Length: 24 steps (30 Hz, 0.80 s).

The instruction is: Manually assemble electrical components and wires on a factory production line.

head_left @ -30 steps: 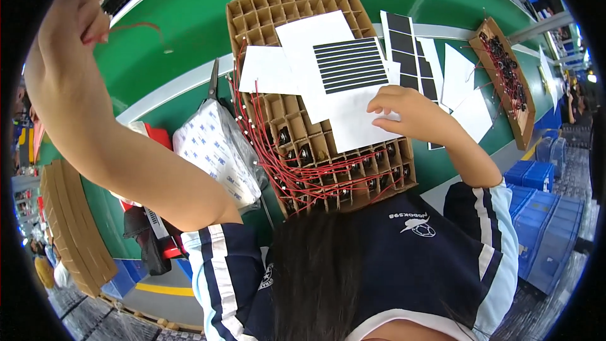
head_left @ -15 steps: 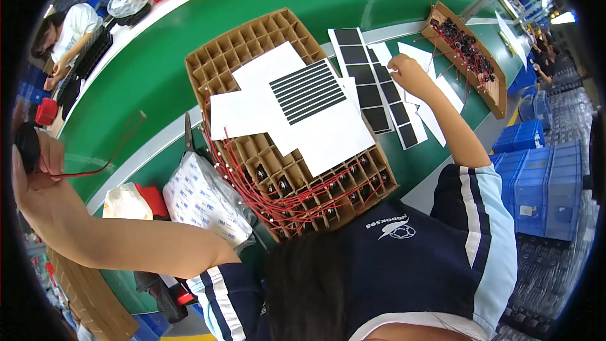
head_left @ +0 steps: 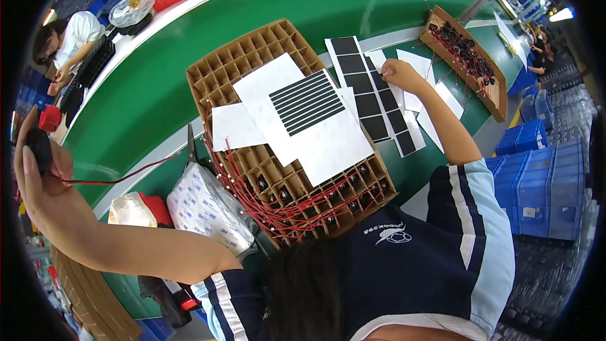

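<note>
At the far left, my left hand [head_left: 62, 163] is closed around a small black round part [head_left: 39, 150]. A thin red and black wire [head_left: 120, 181] runs from it to the right. My right hand [head_left: 404, 77] has its fingertips pinched together over white sheets with black rectangular patches [head_left: 365, 104]. Whatever those fingertips hold is too small to make out. Between the hands lies a cardboard divider box [head_left: 249, 50], with black parts and red wires in its near cells. White sheets, one bearing black strips [head_left: 307, 102], rest on top of it.
Scissors [head_left: 191, 142] and a plastic bag with a printed white packet [head_left: 205, 205] lie left of the box. A cardboard tray [head_left: 499, 98] of wired black parts sits at the far right. Blue crates [head_left: 540, 189] stand beyond the green table [head_left: 158, 98]. Another person sits far left.
The wire from the part in my left hand has swung downward and now stretches toward the scissors. My right hand has shifted slightly left and down over the patch sheets.
</note>
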### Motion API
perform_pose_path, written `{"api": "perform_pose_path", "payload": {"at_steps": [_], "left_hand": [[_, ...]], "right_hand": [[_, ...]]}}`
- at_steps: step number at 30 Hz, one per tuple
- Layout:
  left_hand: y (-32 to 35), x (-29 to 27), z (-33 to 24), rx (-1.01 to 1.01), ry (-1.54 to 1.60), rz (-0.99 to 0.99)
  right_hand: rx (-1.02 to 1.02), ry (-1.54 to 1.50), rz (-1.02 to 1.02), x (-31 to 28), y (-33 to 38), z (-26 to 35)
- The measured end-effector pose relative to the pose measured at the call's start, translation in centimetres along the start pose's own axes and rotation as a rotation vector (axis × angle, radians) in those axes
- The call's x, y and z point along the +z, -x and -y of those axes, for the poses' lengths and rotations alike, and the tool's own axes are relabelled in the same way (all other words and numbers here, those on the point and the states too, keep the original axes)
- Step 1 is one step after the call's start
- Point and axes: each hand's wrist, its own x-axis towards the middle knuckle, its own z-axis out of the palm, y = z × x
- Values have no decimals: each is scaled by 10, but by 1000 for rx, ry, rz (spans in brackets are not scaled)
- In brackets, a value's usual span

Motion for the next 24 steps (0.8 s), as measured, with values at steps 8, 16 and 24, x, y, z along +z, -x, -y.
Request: {"api": "perform_pose_path", "payload": {"at_steps": [8, 16, 24], "left_hand": [[-7, 9, -2, 24, 11, -10], [-5, 33, -16, -71, 85, -177], [-4, 40, 1, -193, 610, 270]], "right_hand": [[35, -108, 45, -4, -8, 2], [-292, 91, -65, 3, -10, -3], [-170, -9, -106, 8, 2, -8]]}}
